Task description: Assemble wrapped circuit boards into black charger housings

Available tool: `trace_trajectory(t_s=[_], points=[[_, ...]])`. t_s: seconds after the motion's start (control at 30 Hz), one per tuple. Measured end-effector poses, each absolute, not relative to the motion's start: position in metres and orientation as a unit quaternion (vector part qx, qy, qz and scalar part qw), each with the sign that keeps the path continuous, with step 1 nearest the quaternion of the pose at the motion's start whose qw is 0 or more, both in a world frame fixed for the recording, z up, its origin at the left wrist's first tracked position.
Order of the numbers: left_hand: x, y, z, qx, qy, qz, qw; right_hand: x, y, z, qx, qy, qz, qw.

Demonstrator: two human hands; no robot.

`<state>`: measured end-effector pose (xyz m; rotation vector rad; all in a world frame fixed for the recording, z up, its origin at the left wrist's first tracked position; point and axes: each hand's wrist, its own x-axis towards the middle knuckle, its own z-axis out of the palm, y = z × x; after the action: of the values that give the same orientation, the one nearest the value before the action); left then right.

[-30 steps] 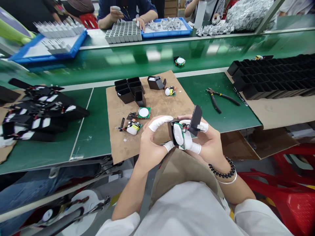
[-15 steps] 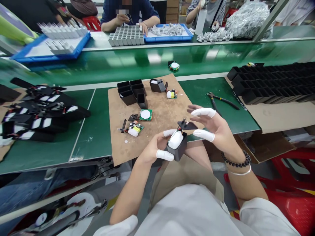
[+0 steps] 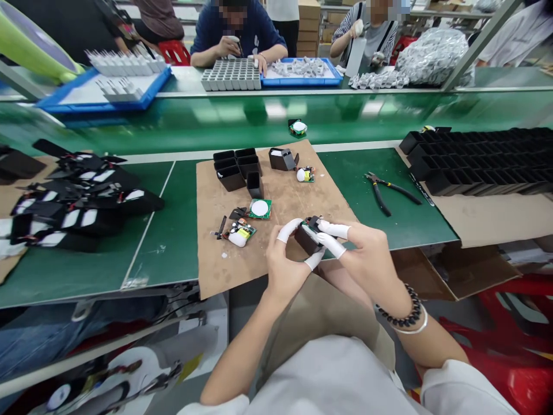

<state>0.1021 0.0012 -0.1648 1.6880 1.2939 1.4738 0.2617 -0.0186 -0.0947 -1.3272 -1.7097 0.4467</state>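
Close to the cardboard's front right corner, my left hand (image 3: pixel 285 262) grips a small black plastic case (image 3: pixel 305 241) between thumb and fingers. A white-covered circuit board sits in the case's mouth, largely hidden by fingers. My right hand (image 3: pixel 365 253) is closed at that mouth, its white-capped fingertips pinching around the black end cap (image 3: pixel 313 222). White finger cots cover fingertips on both hands. Left of them, a circuit board with a white disc (image 3: pixel 260 208) and another with a yellow transformer (image 3: pixel 241 233) lie on the cardboard sheet (image 3: pixel 216 265).
Several open black cases (image 3: pixel 237 167) stand at the cardboard's back, near another board (image 3: pixel 306 174). Pliers (image 3: pixel 391 190) lie right of it. Filled cases (image 3: pixel 86 196) pile up left; rows of black cases (image 3: pixel 484 161) stand right. Co-workers sit across the green belt (image 3: pixel 194 121).
My right hand has come in from the right and closed at the case's mouth. The case has turned in my left hand, and the loose end cap has moved against it.
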Motion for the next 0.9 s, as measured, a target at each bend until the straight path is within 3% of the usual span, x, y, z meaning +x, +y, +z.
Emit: trace_trajectory(t_s=[0.3,0.53,0.9], points=[[0.11,0.017,-0.189,0.651,0.603,0.441,0.133,0.237,0.001,-0.148,-0.566,-0.68,0.122,0.45],[0.11,0.015,-0.188,0.655,0.601,0.437,0.136,0.237,0.007,-0.146,-0.525,-0.683,0.082,0.502],[0.102,0.012,-0.19,0.67,0.594,0.424,0.138,0.24,0.013,-0.146,-0.509,-0.711,0.157,0.459]])
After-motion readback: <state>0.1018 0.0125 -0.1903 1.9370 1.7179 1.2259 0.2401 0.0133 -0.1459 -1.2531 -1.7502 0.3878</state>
